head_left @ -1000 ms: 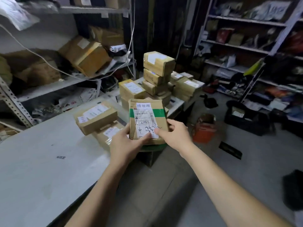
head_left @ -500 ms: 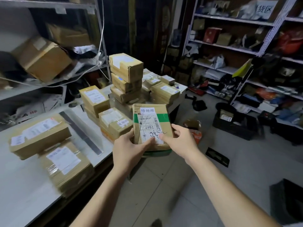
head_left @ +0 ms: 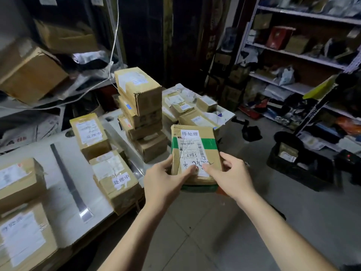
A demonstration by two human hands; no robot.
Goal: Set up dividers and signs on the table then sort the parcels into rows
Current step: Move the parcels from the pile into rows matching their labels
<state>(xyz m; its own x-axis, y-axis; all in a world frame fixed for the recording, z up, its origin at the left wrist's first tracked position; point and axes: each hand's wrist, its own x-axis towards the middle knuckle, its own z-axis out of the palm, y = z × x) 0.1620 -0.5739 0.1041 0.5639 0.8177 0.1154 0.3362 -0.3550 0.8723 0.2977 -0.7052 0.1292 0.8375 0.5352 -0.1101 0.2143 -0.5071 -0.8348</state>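
I hold a flat brown parcel [head_left: 195, 147] with a green tape band and a white label, just off the table's right edge. My left hand [head_left: 166, 178] grips its lower left side with the thumb on the label. My right hand [head_left: 229, 173] grips its lower right side. On the white table [head_left: 58, 192] a grey divider strip [head_left: 68, 178] lies between two labelled parcels [head_left: 115, 180] to its right and two larger parcels [head_left: 17, 180] to its left. A second, clear strip [head_left: 125, 143] lies before a tall stack of parcels [head_left: 140, 110].
More small parcels [head_left: 187, 110] crowd the table's far end. Metal shelves with boxes [head_left: 29, 73] stand behind the table on the left. Shelving with goods [head_left: 293, 55] lines the right wall. A black crate [head_left: 298, 163] sits on the tiled floor.
My view has swung right along the table, and both hands have carried the parcel with it towards the far stack. The grip on the parcel is unchanged.
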